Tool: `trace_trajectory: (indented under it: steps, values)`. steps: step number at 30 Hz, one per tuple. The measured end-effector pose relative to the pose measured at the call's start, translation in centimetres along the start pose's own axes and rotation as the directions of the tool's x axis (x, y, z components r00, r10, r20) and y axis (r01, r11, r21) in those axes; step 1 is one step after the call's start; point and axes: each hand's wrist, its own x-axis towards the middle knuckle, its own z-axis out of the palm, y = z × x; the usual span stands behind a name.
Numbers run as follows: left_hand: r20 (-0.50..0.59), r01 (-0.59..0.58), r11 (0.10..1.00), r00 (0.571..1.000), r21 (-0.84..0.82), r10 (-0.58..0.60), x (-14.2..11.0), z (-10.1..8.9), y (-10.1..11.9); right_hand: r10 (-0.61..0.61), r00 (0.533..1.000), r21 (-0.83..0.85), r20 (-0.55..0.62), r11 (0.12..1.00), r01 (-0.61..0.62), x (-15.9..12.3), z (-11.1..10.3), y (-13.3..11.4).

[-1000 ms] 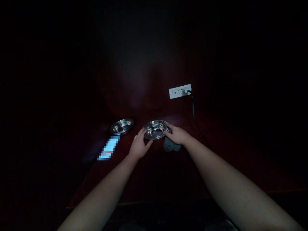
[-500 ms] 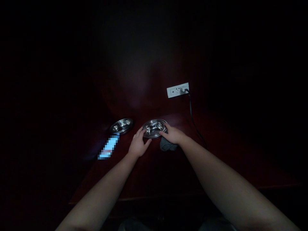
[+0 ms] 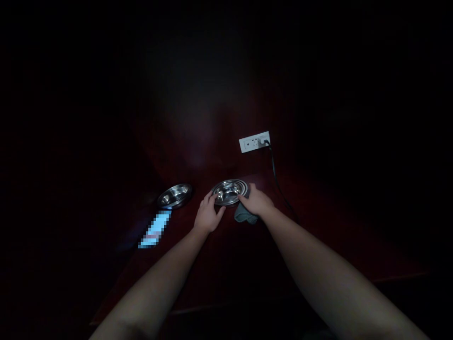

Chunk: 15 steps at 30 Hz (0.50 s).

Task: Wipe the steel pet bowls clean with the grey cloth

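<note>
A small stack of shiny metal bowls [image 3: 229,192] sits on the dark red table, with several rims showing along its right side. My left hand [image 3: 207,217] has its fingertips against the left rim, and its thumb stands apart from the bowls. On the opposite side, my right hand [image 3: 258,202] grips the right rim, thumb over the near edge and fingers round the outside. A grey-green cloth [image 3: 245,215] hangs or lies below my right palm, beside the bowls; how much of it is in the hand is hidden.
To the left stands another metal bowl [image 3: 175,196], seemingly stacked as well. A glowing, pixelated phone-like screen [image 3: 155,230] lies before it. On the back wall is a white power socket [image 3: 254,141] with a plug and black cable [image 3: 274,170] running down. The surroundings are very dark.
The view has shifted slightly. Compared with the other bowl and the socket, the bowl stack and both hands are a little further right. My right fingers have moved round the outer rim.
</note>
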Motion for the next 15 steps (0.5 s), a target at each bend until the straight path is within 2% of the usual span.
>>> trace_trajectory:
  steps: [3,6,11,15]
  values:
    - [-0.005,-0.012,1.0,1.0,0.004,0.012,1.4,1.0,1.1,0.063,0.996,0.017,-0.07,0.998,-0.062,-0.1,-0.7,-0.3]
    - [-0.002,-0.026,1.0,1.0,0.01,0.026,3.0,2.1,2.1,0.062,0.994,0.067,-0.088,0.996,-0.056,0.1,-1.0,-0.4]
    - [0.018,-0.065,0.998,0.998,0.02,0.065,5.5,3.7,3.4,0.007,1.0,0.186,-0.021,0.983,-0.003,0.7,-0.8,0.5]
    - [0.019,-0.087,0.996,0.996,0.021,0.087,7.4,4.6,3.8,-0.042,0.995,0.225,0.088,0.974,0.021,0.8,-0.7,1.3]
